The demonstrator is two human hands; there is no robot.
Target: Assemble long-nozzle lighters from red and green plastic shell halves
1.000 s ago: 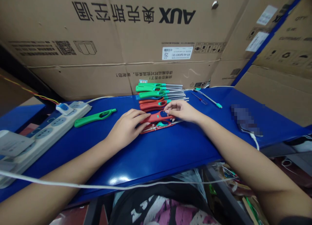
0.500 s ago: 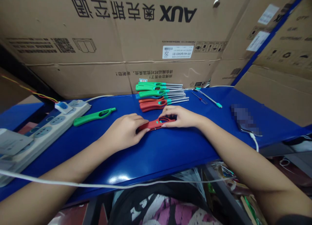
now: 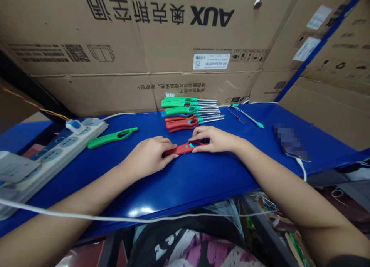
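So the red handle (image 3: 182, 148) is right in the middle of the frame, lying pretty much crosswise between the two hands, long axis going left to right with the right end tipped a little toward the top of the picture. Neither hand is really nearer, since both are on it: the left hand (image 3: 152, 154) has its thumb and fingers closed narrow round the solid left end, and the right hand (image 3: 219, 140) pinches the right end, by the open loop, with a curved gap between thumb and fingers. Looks like molded plastic to me, kinda satiny, with small teal bits in and beside the loop. Can't tell what's tucked under the fingertips, tbh. Just above it, top middle of the counter (image 3: 199, 182), sits a row of lighters (image 3: 180, 124) with green and red plastic grips and thin shiny metal tubes pointing right, so they lie roughly along the same line as the handle. Over in the left part of the frame there's a loose green handle (image 3: 104, 140), long and tapered with its own loop, slanting up to the right beside a chunky white power strip (image 3: 82, 138). The counter's covered in smooth, glossy blue stuff, with creased matte cardboard (image 3: 115, 95) standing behind.
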